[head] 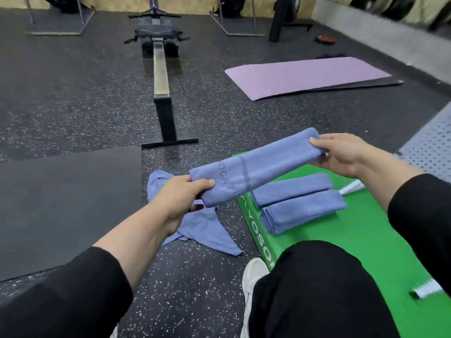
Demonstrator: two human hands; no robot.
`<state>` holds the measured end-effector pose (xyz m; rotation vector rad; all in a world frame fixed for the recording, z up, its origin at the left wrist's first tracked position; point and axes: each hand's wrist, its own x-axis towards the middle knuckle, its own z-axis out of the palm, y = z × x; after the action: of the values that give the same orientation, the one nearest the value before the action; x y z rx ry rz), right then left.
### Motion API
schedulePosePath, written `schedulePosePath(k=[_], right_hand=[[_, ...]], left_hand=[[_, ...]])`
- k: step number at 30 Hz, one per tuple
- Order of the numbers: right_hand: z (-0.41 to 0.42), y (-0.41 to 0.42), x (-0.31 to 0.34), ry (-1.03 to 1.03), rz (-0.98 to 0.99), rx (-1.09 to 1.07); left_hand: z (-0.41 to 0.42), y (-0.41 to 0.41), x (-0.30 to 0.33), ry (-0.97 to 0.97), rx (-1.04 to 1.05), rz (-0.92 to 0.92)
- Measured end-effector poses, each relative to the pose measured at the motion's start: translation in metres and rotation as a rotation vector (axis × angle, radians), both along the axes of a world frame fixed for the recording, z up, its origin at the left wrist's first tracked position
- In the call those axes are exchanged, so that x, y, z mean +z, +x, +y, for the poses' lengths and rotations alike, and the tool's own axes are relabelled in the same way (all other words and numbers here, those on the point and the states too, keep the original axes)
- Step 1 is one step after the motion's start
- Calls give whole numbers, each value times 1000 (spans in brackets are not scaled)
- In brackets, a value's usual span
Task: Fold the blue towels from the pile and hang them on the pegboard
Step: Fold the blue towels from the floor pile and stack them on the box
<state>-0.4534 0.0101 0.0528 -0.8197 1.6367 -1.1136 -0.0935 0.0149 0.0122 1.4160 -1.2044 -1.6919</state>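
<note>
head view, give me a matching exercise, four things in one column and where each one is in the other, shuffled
Things:
1. long folded towel
2. unfolded towel
3. two folded towels
4. purple mat

Places:
A. crumpled on the speckled floor
B. lying on the green mat
C. spread flat on the floor to the right of the rowing machine
D. held in the air by the left hand and the right hand

Pairs: 1-D, 2-A, 3-B, 4-C

Black sleeves (73, 289), black trousers (317, 289), white shoe (253, 272).

A gym: speckled rubber floor (73, 93), rowing machine (158, 45), purple exercise mat (305, 76), weight plates (390, 8).
</note>
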Motion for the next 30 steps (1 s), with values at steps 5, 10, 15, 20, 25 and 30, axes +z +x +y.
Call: schedulePosePath(k=[5,10,15,20,25,30], right_hand=[[28,-77,-26,77,182,-98],[46,-136,-77,195,350,-153],[51,-173,-131,312,456,-182],[40,-197,-168,372,556,-183],[25,-195,-185,337,1009,-160],[35,-145,-228,262,1168,141]], left_hand=[[-2,-87,-31,94,-35,26],[1,-153,-85,139,-99,-25],[6,-195,-132,223,-128,-79],[-11,-224,-160,175,-140,-171],[-28,-233,-170,-335,-268,-755],[-9,-240,-187,-889,-884,-1009]])
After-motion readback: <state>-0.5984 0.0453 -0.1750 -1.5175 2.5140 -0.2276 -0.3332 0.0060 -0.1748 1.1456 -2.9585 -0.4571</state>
